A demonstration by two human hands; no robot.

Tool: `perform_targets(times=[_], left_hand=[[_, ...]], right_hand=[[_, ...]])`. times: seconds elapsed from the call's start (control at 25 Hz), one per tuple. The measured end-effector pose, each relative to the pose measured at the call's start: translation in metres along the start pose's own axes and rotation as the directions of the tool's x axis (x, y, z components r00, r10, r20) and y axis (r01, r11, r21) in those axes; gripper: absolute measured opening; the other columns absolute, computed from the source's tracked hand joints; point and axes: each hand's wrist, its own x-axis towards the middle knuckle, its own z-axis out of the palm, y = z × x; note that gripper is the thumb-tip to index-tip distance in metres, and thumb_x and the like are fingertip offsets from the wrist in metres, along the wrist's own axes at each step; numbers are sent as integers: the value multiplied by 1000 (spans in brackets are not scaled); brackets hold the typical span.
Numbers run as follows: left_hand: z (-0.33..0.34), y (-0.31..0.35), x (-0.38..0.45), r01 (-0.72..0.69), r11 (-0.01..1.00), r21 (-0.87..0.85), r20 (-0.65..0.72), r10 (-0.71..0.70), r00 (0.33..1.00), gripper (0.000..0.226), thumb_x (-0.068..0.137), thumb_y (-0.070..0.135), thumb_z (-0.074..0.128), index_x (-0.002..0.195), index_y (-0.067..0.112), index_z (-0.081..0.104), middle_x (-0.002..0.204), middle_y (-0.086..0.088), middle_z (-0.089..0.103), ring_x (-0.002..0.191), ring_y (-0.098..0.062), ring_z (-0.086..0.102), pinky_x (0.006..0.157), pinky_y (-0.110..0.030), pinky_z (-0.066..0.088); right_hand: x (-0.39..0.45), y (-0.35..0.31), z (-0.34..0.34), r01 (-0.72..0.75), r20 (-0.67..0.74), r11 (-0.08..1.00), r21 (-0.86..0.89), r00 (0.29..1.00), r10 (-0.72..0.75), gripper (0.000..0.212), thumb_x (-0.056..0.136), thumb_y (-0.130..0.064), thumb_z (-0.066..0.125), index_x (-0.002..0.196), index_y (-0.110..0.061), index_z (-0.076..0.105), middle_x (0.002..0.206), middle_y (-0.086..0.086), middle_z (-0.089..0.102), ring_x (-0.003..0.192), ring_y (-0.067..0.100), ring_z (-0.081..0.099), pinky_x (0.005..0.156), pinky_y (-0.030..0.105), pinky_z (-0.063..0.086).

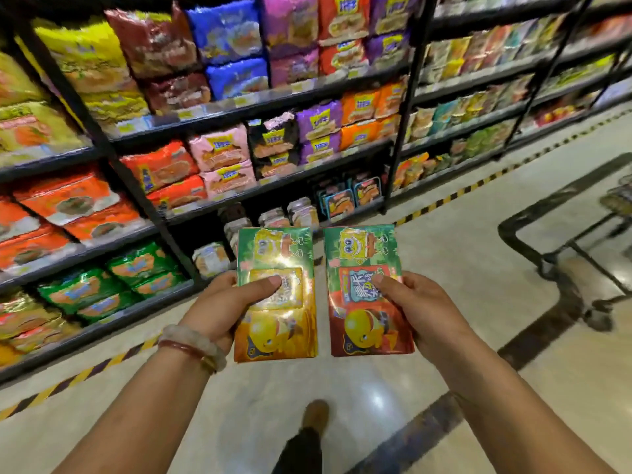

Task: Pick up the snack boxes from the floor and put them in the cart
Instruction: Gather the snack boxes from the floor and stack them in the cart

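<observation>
**A:** Where were the snack boxes at that moment?

**B:** Both were off the floor and held up in front of the person, side by side with a narrow gap between them. The left hand (pixel 219 302) gripped the left snack box (pixel 276 295), thumb laid across its front face and fingers curled behind its left edge. The right hand (pixel 420 302) held the right snack box (pixel 366 292) the same way, thumb on the front, fingers wrapped round the right edge.

**A:** How did the boxes look?

**B:** Flat, glossy, green at the far end with a yellow cartoon figure. The left one turned orange toward its near end, the right one red. Glare washed out part of the left box's label.

**A:** And the cart?

**B:** The cart (pixel 561 241) stood well apart at the far right, only its dark frame and lower bars in view, cut off by the picture's edge. Neither box was in it.

**A:** Anything else around?

**B:** Dark shelves (pixel 239 107) ran along the left and far side, packed with bright bagged goods. A yellow-and-black striped line (pixel 455 196) followed their foot across the pale floor (pixel 376 388). Bracelets (pixel 191 343) sat on the left wrist, and a brown shoe (pixel 316 415) showed near the bottom, between the forearms.
</observation>
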Motion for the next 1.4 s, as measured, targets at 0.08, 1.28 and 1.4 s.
perform_targets(times=[0.08, 1.28, 1.4], left_hand=[[28, 11, 33, 6, 999, 35, 83, -9, 997, 42, 61, 16, 71, 100, 6, 65, 93, -17, 73, 75, -32, 71, 66, -46, 59], [514, 54, 305, 53, 899, 436, 635, -349, 689, 80, 48, 18, 89, 119, 2, 56, 100, -19, 71, 90, -37, 69, 81, -52, 55], [564, 55, 312, 20, 891, 453, 654, -348, 672, 62, 54, 19, 77, 111, 1, 60, 97, -19, 72, 85, -35, 70, 77, -49, 57]], right_hand=[[17, -8, -20, 5, -84, 1000, 29, 996, -3, 21, 87, -23, 66, 97, -4, 65, 83, 12, 75, 74, 27, 72, 70, 41, 60], [177, -115, -376, 220, -669, 883, 415, 731, 133, 22, 87, -19, 64, 98, 0, 64, 85, 18, 73, 62, 23, 71, 55, 32, 59], [183, -125, -418, 255, -699, 873, 416, 703, 128, 21, 87, -19, 64, 97, -1, 65, 87, 18, 73, 64, 23, 71, 58, 33, 60]])
